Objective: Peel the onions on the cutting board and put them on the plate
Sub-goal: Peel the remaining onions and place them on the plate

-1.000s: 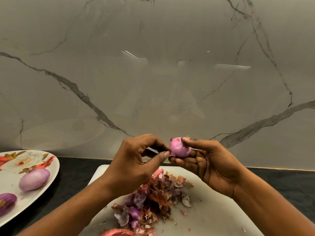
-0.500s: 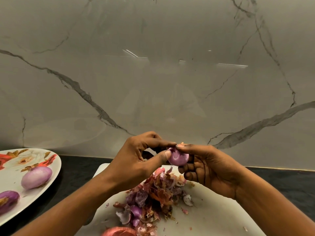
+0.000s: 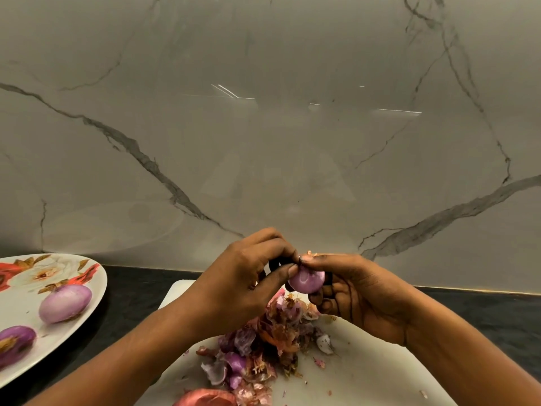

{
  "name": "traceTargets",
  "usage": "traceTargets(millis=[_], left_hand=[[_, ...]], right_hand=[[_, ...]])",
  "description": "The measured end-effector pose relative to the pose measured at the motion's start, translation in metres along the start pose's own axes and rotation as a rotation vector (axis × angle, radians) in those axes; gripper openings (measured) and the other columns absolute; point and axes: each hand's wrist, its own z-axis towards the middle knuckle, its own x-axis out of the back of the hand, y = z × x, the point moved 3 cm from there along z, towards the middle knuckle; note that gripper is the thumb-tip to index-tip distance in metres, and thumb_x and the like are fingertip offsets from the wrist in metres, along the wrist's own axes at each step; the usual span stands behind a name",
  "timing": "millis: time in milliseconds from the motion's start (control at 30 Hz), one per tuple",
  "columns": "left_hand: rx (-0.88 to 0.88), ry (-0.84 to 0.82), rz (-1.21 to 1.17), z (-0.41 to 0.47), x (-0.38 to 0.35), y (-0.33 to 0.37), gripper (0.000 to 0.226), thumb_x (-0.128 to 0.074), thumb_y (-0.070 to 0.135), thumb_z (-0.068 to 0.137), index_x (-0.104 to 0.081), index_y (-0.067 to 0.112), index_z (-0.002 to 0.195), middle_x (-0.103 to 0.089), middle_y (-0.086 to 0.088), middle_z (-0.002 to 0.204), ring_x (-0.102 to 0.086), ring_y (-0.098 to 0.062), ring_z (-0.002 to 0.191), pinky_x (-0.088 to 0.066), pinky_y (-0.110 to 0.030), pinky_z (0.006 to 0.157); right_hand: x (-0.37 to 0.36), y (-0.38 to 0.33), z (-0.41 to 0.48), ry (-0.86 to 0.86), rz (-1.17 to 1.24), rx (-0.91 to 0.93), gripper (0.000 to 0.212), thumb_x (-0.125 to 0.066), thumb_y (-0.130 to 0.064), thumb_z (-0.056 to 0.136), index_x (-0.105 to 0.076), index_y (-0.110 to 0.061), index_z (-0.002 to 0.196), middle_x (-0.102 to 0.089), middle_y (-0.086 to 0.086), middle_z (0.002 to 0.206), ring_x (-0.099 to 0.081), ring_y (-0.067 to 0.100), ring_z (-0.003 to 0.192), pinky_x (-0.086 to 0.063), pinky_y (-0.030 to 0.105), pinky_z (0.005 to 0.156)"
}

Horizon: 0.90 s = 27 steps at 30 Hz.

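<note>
Marble wall (image 3: pixel 263 142) behind; left hand (image 3: pixel 243 276) and right hand (image 3: pixel 360 291), grips tight on one onion (image 3: pixel 307 281), top hidden

- The light is dim and grey-yellow.
- Thin bright streaks shine on the marble wall (image 3: pixel 263 159), up near 12 to 1 o'clock.
- The plate (image 3: pixel 20 312) at 8 o'clock looks stretched and soft.
- Lines bend near the edges.

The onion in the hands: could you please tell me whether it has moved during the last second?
Yes. The onion has sunk slightly toward the cutting board, now level with its far edge.
</note>
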Motion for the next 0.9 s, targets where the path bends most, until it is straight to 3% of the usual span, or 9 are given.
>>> traceTargets(millis=[133, 333, 600, 733, 900], left_hand=[[-0.002, -0.102, 0.101, -0.001, -0.003, 0.002, 0.011, -0.051, 0.026, 0.109, -0.059, 0.021, 0.115, -0.050, 0.013, 0.106, -0.055, -0.015, 0.087, -0.050, -0.032, 0.070], [0.069, -0.148, 0.008, -0.002, 0.000, 0.007, 0.009, -0.044, 0.025, 0.111, -0.053, 0.023, 0.110, -0.049, 0.014, 0.105, -0.054, -0.012, 0.093, -0.043, -0.015, 0.077], [0.091, -0.182, 0.007, -0.001, 0.001, 0.008, 0.014, -0.039, 0.035, 0.110, -0.051, 0.028, 0.109, -0.047, 0.014, 0.103, -0.051, -0.018, 0.089, -0.047, -0.030, 0.073], [0.115, -0.145, -0.110, -0.002, 0.001, 0.009, 0.008, -0.052, 0.027, 0.106, -0.059, 0.023, 0.106, -0.054, 0.013, 0.103, -0.059, -0.018, 0.097, -0.053, -0.028, 0.078], [0.144, 0.084, -0.216, -0.001, 0.010, 0.003, 0.019, -0.073, 0.030, 0.091, -0.065, 0.019, 0.103, -0.063, 0.011, 0.102, -0.066, -0.020, 0.103, -0.061, -0.031, 0.080]], right_hand=[[0.000, 0.002, 0.001, -0.021, 0.003, -0.010, 0.041, -0.081, -0.034, 0.081, -0.079, -0.008, 0.113, -0.072, 0.016, 0.108, -0.058, 0.017, 0.079, -0.050, 0.027, 0.072], [0.002, 0.000, 0.000, 0.047, 0.116, -0.005, 0.036, -0.076, -0.027, 0.080, -0.080, -0.002, 0.105, -0.068, 0.016, 0.094, -0.056, 0.016, 0.061, -0.051, 0.023, 0.057], [0.012, -0.009, 0.000, 0.079, 0.298, -0.013, 0.047, -0.070, -0.031, 0.083, -0.077, 0.008, 0.107, -0.058, 0.016, 0.081, -0.049, 0.014, 0.053, -0.047, 0.019, 0.046], [0.012, -0.009, -0.001, 0.069, 0.306, -0.002, 0.047, -0.070, -0.033, 0.084, -0.078, 0.006, 0.110, -0.061, 0.019, 0.091, -0.055, 0.016, 0.057, -0.053, 0.021, 0.053], [0.004, -0.006, -0.001, -0.004, 0.303, 0.025, 0.042, -0.073, -0.022, 0.085, -0.075, 0.003, 0.118, -0.069, 0.029, 0.115, -0.069, 0.026, 0.070, -0.064, 0.029, 0.069]])
